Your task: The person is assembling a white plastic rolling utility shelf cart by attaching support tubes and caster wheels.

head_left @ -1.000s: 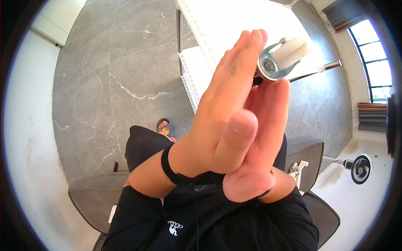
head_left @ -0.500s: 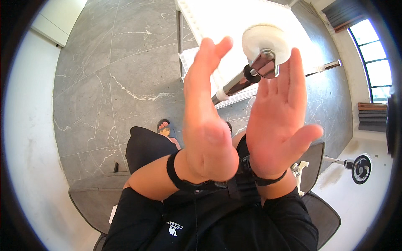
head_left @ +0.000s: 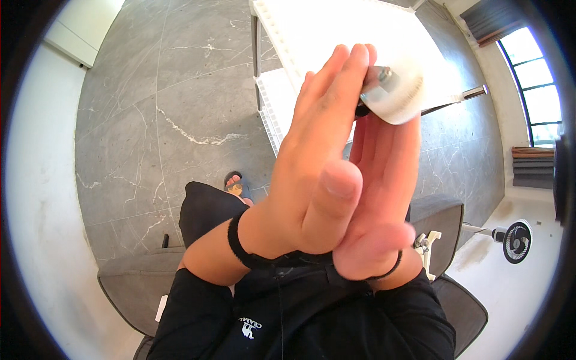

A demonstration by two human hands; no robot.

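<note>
A caster with a thick white wheel (head_left: 405, 96) and a shiny metal fork (head_left: 375, 79) tops an upturned leg of the white shelf unit (head_left: 336, 27). My left hand (head_left: 312, 150) lies along its left side, fingers straight and flat, touching the fork. Opposite it, the palm of my right hand (head_left: 384, 174) faces inward with its fingers stretched up behind the wheel. Neither hand curls round the caster; it sits between their fingers. Most of the metal leg below the caster is hidden by my hands. Motion blurs the wheel.
Another chromed leg (head_left: 475, 93) sticks out of the shelf unit on the right. A grey cushioned seat (head_left: 135, 288) is under me, with a white plastic piece (head_left: 427, 252) on it. A black fan (head_left: 518, 242) stands at the right by the wall.
My left hand has moved right and in against the caster, while my right hand has drawn back slightly. The palms are closer together, and the wheel has turned to the right.
</note>
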